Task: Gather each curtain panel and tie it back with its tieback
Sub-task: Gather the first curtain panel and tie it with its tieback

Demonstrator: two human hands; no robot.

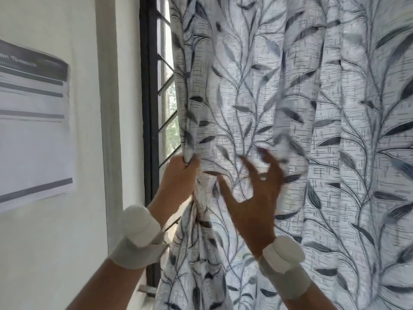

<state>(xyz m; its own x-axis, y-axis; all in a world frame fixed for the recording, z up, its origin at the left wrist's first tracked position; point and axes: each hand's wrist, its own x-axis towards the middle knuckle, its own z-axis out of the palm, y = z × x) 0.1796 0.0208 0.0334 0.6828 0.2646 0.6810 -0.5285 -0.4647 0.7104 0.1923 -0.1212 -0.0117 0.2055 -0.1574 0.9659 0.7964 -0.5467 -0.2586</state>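
Nearest, we note a white band (139,237) on the left wrist and another on the right. The left hand (178,175) grips the left edge of the curtain (290,108), bunching it. The right hand (254,193) has its fingers spread, just in front of the cloth to the right. Beyond, left of the curtain, we see a dark window frame (148,108) and a notice (33,124) on the wall.

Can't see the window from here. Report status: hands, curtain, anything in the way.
Left hand grips curtain edge, bunched. Right hand open, fingers spread at the cloth. No tieback in sight. Nothing in the way.
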